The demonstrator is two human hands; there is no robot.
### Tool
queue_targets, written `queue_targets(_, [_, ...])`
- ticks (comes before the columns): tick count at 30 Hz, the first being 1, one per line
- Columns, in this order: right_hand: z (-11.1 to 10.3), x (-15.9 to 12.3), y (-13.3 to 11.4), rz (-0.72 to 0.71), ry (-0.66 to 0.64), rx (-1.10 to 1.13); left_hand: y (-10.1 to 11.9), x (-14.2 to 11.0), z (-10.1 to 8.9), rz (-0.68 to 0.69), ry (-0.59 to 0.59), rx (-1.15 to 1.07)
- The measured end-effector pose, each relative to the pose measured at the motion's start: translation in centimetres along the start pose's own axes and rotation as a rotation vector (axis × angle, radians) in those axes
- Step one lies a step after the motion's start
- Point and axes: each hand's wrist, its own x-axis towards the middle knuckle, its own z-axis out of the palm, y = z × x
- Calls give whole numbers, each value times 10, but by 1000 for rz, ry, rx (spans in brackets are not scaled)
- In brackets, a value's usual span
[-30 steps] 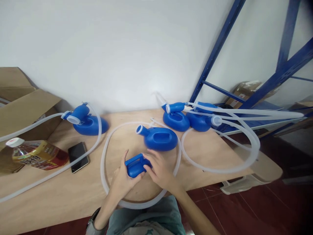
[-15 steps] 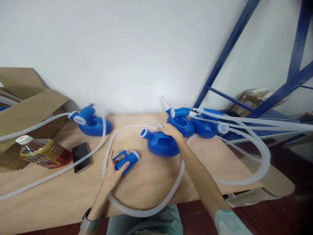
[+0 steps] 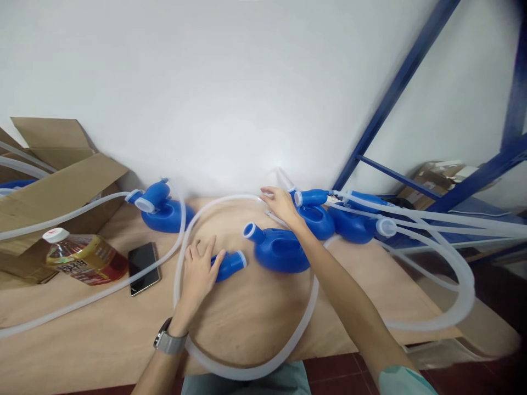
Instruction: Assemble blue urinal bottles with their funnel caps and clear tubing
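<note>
My left hand (image 3: pixel 200 271) lies with spread fingers over a short blue plastic neck piece (image 3: pixel 231 267) with a white rim; thumb and fingertips are at its near end, partly hiding it. My right hand (image 3: pixel 282 206) reaches further back, with thumb and fingers pinched at the end of a clear flexible tube (image 3: pixel 222 198) that loops round on the table. Under my right wrist stands a blue plastic jug (image 3: pixel 280 250) with a handle opening and an uncapped spout pointing left. A small clear connector end shows just below my right fingers.
Another blue jug (image 3: pixel 162 215) with a tube stands at the back left. More jugs (image 3: pixel 354 225) with tubes stand at the right. A tea bottle (image 3: pixel 88 258), a phone (image 3: pixel 144 267) and an open cardboard box (image 3: pixel 69 186) are on the left. Blue shelf posts (image 3: pixel 395 93) rise at the right.
My left hand has loosened its hold on the blue neck piece, and its fingers have spread. My right hand has moved up and away from the jug's top to the tube end.
</note>
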Motion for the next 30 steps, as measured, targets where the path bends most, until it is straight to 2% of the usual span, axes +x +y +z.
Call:
queue_targets(3, [-5,-22,-34,-180,45,99,28,32,-15,-62,-8,-332])
queue_targets(6, [3,-44,-53,-410,35,215,59,60,-26,-61,-41,-577])
queue_targets(9, [9,-59,-50,-521,-38,328,76,76,-26,-17,-172,-684])
queue_targets(11, [5,-65,-39,-533,-117,434,77,80,-20,-2,-259,-730])
queue_targets(12, [1,-68,-31,-532,-168,469,74,81,-16,8,-275,-745])
queue_targets(14, [-11,-74,-11,-521,-260,441,65,82,-7,27,-231,-749])
queue_targets(17, [-26,-87,30,-450,-281,199,46,83,6,-3,-53,-696])
queue_targets(19, [-29,-96,62,-335,-277,44,38,84,17,-54,50,-666])
queue_targets(21, [-23,-105,91,-171,-285,-79,37,81,29,-63,44,-638])
queue_targets(24, [-4,-120,119,-67,-255,27,48,73,48,-37,-66,-587])
queue_targets(27, [19,-132,125,-52,-108,148,64,63,63,-43,-86,-547])
queue_targets(30, [34,-140,121,-30,34,154,74,57,70,-14,-7,-481])
